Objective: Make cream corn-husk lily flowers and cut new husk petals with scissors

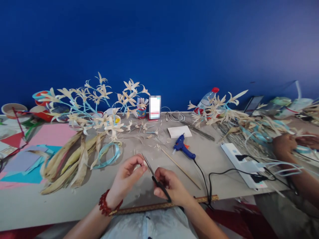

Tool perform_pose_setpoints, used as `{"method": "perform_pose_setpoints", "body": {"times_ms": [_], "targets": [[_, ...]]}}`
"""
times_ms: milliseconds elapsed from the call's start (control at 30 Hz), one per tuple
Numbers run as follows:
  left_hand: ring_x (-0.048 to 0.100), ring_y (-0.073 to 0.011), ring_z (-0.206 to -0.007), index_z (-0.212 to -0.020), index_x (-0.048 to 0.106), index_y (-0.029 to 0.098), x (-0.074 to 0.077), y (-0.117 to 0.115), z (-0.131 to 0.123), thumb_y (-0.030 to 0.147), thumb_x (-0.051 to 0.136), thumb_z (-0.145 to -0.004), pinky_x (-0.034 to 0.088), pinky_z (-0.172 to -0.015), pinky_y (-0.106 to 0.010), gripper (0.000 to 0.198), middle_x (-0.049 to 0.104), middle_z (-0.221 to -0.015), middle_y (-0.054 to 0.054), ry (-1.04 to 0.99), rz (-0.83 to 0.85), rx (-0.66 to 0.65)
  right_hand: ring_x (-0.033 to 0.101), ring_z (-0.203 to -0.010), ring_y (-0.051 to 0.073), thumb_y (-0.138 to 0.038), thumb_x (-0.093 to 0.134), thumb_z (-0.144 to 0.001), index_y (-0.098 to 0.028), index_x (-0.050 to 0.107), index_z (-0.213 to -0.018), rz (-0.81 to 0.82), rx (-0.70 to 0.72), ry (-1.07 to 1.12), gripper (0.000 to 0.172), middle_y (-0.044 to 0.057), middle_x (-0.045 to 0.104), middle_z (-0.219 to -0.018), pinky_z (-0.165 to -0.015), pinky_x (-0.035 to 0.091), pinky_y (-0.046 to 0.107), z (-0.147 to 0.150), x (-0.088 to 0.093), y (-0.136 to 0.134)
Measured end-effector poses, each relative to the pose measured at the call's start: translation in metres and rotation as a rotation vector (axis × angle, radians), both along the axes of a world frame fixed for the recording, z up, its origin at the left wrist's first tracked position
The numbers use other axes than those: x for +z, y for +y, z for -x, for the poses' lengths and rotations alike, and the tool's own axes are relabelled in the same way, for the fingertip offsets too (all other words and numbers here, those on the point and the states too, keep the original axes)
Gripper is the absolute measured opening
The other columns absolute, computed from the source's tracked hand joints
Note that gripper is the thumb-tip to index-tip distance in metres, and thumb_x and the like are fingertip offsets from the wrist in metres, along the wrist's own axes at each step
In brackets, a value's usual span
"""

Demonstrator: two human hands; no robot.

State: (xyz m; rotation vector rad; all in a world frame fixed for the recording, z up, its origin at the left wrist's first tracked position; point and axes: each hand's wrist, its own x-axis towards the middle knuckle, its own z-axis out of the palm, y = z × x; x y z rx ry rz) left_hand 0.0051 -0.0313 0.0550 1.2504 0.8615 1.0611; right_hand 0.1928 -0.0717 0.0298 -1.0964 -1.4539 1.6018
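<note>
My right hand [169, 186] is closed around the black handles of a pair of scissors [157, 182], whose blades point up and to the left. Close to the blade tips, my left hand [131, 176] pinches a small pale piece of corn husk [145, 163] between thumb and fingers; most of it is hidden. A red bead bracelet circles my left wrist. Beyond my hands, a blue glue gun [183, 147] lies on its side with its cord running toward the table edge. A thin wooden stick [180, 168] rests to the right of the scissors.
Dried corn husks [72, 162] and blue tape [108, 155] lie at left, beside coloured paper [50, 134]. Husk flowers [129, 96] stand behind. At right are a power strip [240, 166] with cords and a co-worker's hands [285, 146]. A patterned strip [144, 208] runs along the front edge.
</note>
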Motion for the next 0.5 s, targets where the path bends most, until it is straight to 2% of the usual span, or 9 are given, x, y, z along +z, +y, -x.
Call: {"method": "perform_pose_setpoints", "body": {"times_ms": [500], "targets": [[0.048,-0.0155,-0.075,-0.075,0.056,0.019,0.004,0.0002,0.0027,0.027,0.064,-0.082,0.037,-0.07,-0.025,0.013,0.055,-0.081,-0.002,0.087,-0.003,-0.035,0.025,-0.052,0.008,-0.064,0.073,-0.064,-0.02,0.043,-0.071,-0.014,-0.036,-0.043,0.053,-0.008,0.035,-0.058,-0.045,0.017,0.022,0.0013,0.0008,-0.0024]]}}
